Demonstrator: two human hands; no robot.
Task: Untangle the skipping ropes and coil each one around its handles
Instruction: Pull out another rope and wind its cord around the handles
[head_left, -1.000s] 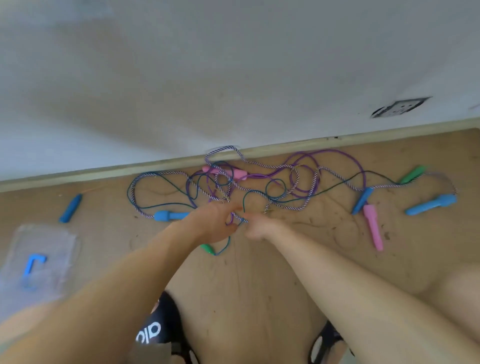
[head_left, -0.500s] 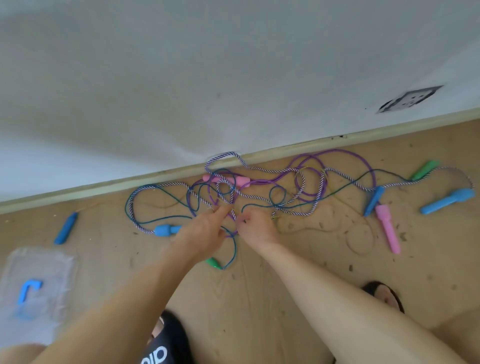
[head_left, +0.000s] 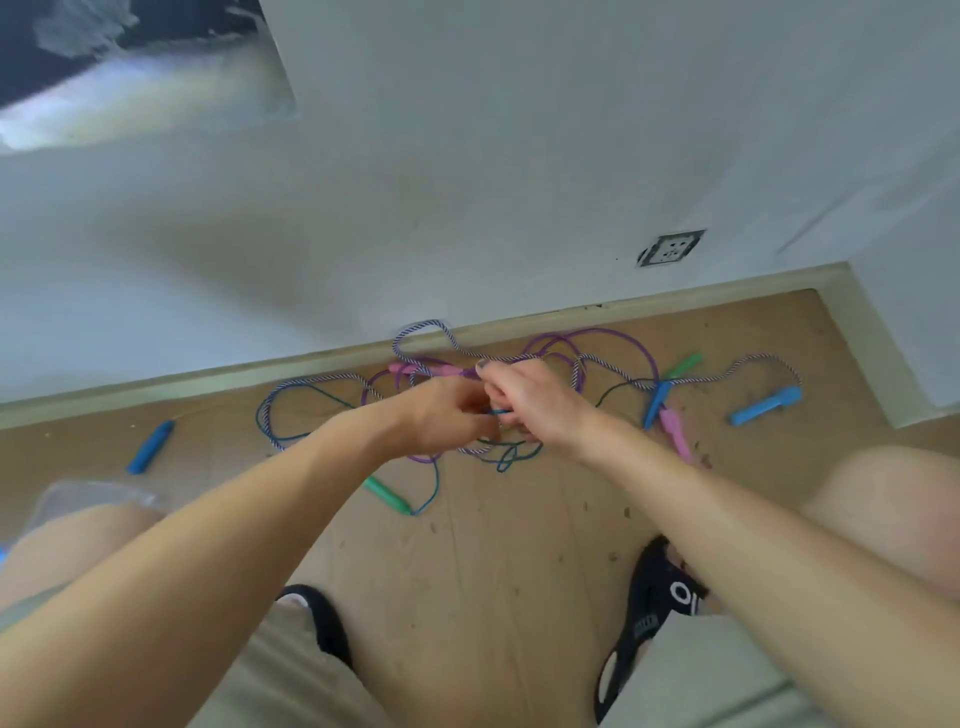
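Soft, even daylight fills the scene, casting faint diffuse shadows on the white wall (head_left: 467, 182). Wide-angle distortion bends the skirting board (head_left: 208, 376); motion blur smears the upper-left corner.

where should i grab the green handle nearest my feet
Grip the green handle around its middle, coming from above with the left hand. It lies flat and bare on the floor, clear of the tangle; its teal cord leaves only the near end.
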